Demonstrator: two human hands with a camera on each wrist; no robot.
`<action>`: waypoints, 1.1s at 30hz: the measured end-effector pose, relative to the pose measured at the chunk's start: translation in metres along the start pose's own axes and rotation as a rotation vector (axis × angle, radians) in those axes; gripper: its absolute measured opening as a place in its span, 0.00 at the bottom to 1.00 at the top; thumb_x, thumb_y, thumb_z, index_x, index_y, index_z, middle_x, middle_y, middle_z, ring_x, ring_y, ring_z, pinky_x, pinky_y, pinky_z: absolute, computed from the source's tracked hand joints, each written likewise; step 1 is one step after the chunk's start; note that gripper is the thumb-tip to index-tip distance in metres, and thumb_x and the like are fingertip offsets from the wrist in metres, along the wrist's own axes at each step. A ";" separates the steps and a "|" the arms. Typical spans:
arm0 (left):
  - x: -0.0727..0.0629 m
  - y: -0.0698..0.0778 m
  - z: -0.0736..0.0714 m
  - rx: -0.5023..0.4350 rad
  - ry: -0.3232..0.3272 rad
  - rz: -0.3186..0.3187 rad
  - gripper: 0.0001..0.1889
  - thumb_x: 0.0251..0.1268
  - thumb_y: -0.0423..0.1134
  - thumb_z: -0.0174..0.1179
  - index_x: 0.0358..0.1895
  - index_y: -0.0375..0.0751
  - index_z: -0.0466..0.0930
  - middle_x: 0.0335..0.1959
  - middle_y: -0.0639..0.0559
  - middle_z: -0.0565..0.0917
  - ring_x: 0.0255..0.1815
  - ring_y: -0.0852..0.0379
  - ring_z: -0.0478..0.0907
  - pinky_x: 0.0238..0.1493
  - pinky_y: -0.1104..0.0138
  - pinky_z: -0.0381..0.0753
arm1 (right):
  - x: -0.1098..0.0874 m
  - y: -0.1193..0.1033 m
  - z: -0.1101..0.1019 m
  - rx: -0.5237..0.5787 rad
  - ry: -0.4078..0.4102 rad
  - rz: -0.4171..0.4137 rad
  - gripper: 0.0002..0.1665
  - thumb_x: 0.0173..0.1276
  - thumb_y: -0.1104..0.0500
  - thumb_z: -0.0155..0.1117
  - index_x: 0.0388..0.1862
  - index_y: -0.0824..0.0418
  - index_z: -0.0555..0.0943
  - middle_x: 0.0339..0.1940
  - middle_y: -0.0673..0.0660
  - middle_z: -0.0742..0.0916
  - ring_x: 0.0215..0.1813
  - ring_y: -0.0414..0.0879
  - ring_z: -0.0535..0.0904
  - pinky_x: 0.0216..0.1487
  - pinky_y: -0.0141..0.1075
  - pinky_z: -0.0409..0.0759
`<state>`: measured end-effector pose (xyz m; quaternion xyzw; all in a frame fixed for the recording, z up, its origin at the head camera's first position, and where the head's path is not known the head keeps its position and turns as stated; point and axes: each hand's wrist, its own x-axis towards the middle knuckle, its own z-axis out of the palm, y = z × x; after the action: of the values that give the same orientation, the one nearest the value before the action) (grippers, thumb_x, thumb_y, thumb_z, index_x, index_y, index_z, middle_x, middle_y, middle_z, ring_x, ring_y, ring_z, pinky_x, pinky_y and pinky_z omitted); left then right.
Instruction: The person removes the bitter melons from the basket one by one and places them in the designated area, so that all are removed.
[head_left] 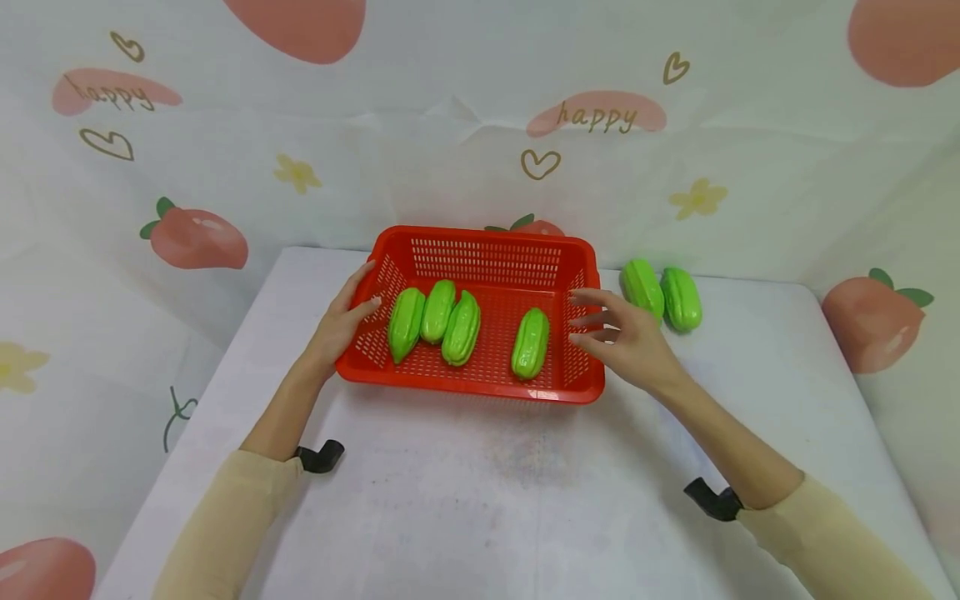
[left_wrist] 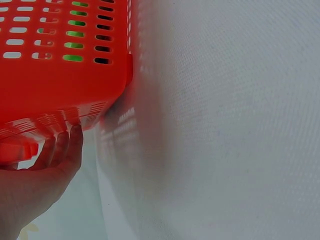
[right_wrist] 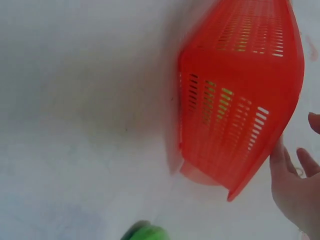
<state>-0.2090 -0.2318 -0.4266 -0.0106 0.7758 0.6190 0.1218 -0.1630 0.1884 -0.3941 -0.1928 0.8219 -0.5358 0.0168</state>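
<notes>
A red plastic basket (head_left: 465, 387) with slotted walls stands on the table. Three glossy green star fruits (head_left: 437, 311) lie together in its left part, and a single star fruit (head_left: 531, 343) lies apart toward the right. My left hand (head_left: 335, 332) grips the basket's left side, thumb over the rim; in the left wrist view its fingers (left_wrist: 75, 145) press the outer wall. At the right rim hovers my right hand (head_left: 637, 342), fingers loosely spread and holding nothing. Whether its fingertips touch the rim I cannot tell.
Two more green star fruits (head_left: 681, 300) lie side by side on the white table (head_left: 465, 500), right of the basket near the back edge. A printed cloth (head_left: 450, 167) hangs behind and around the table.
</notes>
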 end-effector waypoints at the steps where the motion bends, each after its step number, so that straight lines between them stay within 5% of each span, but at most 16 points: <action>1: 0.000 -0.001 0.000 -0.001 -0.002 0.001 0.31 0.78 0.49 0.48 0.78 0.74 0.49 0.76 0.49 0.57 0.62 0.44 0.68 0.54 0.56 0.81 | 0.001 -0.001 0.002 -0.013 -0.004 0.009 0.32 0.65 0.67 0.69 0.68 0.59 0.73 0.60 0.58 0.81 0.53 0.60 0.83 0.49 0.32 0.82; 9: 0.000 -0.004 -0.002 -0.010 -0.011 0.006 0.31 0.79 0.47 0.47 0.79 0.73 0.47 0.77 0.48 0.56 0.63 0.44 0.68 0.52 0.60 0.82 | 0.012 -0.012 0.015 -0.120 -0.052 0.104 0.33 0.64 0.63 0.72 0.68 0.57 0.73 0.59 0.58 0.82 0.55 0.54 0.83 0.50 0.45 0.84; 33: 0.002 -0.003 -0.001 -0.033 -0.022 0.029 0.33 0.78 0.42 0.48 0.79 0.71 0.49 0.75 0.47 0.57 0.63 0.44 0.68 0.54 0.56 0.80 | 0.036 -0.019 0.049 -0.298 -0.118 0.223 0.38 0.64 0.58 0.71 0.72 0.58 0.69 0.69 0.60 0.75 0.67 0.57 0.71 0.62 0.53 0.75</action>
<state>-0.2107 -0.2331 -0.4299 0.0054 0.7643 0.6334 0.1210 -0.1797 0.1271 -0.3917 -0.1319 0.9058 -0.3910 0.0956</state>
